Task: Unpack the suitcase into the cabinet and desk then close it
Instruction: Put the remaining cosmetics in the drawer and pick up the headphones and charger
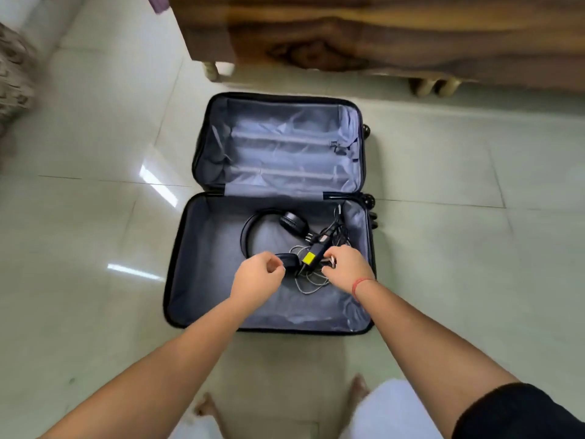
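Observation:
A black suitcase (pixel 177 280) lies open flat on the tiled floor, lined in grey-blue fabric. Its far half holds nothing. The near half holds black headphones (pixel 253 223), a black charger with a yellow label (pixel 309 257) and a tangle of black and grey cables (pixel 308 285). My left hand (pixel 258 277) hovers over the near earcup with fingers curled and nothing visibly in them. My right hand (pixel 346 267), with a red thread at the wrist, reaches into the cable tangle beside the charger. Its fingertips are curled down at the cables; whether they hold one I cannot tell.
A wooden cabinet (pixel 380 36) on short legs stands just beyond the suitcase. Glossy pale tiles (pixel 95 248) surround the case on all sides. Patterned fabric (pixel 12 74) shows at the far left edge. My bare feet (pixel 357 384) are near the bottom.

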